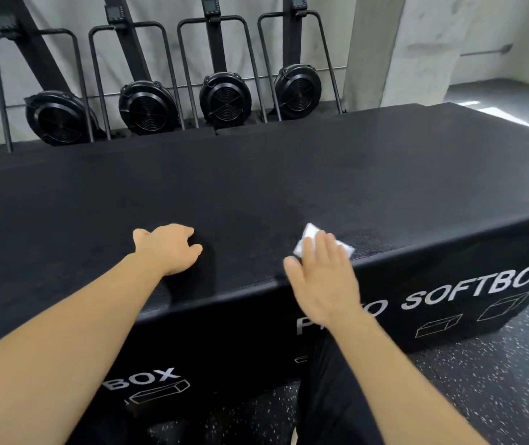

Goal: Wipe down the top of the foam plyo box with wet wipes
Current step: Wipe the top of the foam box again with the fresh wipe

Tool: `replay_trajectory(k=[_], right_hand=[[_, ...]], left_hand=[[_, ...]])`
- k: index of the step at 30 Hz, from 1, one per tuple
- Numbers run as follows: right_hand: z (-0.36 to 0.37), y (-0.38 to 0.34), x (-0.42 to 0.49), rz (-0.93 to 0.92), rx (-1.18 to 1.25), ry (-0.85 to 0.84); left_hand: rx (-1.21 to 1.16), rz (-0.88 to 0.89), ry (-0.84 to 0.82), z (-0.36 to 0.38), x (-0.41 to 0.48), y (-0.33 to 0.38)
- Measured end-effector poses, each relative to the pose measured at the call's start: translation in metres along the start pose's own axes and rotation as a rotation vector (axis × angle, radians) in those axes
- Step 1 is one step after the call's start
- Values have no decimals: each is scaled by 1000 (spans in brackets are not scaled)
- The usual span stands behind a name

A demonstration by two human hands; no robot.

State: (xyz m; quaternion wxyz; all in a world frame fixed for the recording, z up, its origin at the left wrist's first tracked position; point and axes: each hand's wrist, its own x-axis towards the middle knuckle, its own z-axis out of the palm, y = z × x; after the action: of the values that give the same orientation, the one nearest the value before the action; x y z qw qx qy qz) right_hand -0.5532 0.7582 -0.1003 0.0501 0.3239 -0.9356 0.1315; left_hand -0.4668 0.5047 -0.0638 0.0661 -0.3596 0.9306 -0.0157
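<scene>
Black foam makes up the plyo box (256, 187), and white lettering is printed on its front face: "SOFTBOX" (478, 289) can be read at the right, with a word before it partly hidden by the right forearm, and "BOX" (142, 379) is seen at the lower left. Line drawings of box shapes (438, 326) are printed beneath the words. A white wet wipe (309, 234) is pressed flat onto the top surface, close to the front edge, under the right hand (324, 277), whose fingers (324, 248) are laid out straight and close together over it. The left hand (168, 248) is rested on the top further left, well apart from the wipe, its fingers loosely bent and nothing held. Four black fan-wheel machines (224, 101) are lined up upright against the pale wall behind the box. A grey concrete pillar (375, 49) is seen at the right, and a speckled dark floor (497, 380) lies below.
</scene>
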Motion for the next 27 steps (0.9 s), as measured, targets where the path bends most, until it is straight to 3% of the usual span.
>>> replay_trajectory(k=[5, 8, 15, 23, 27], right_hand=[[20, -72, -18, -142, 143, -180], [21, -93, -20, -247, 88, -268], [5, -64, -11, -424, 72, -290], [-18, 38, 22, -216, -13, -184], [-33, 66, 37, -1, -41, -253]], left_hand=[[14, -2, -26, -2, -2, -1], [15, 1, -31, -4, -4, 0], [17, 3, -55, -8, -7, 1], [16, 17, -79, -9, -6, 0], [14, 20, -82, -9, -6, 0]])
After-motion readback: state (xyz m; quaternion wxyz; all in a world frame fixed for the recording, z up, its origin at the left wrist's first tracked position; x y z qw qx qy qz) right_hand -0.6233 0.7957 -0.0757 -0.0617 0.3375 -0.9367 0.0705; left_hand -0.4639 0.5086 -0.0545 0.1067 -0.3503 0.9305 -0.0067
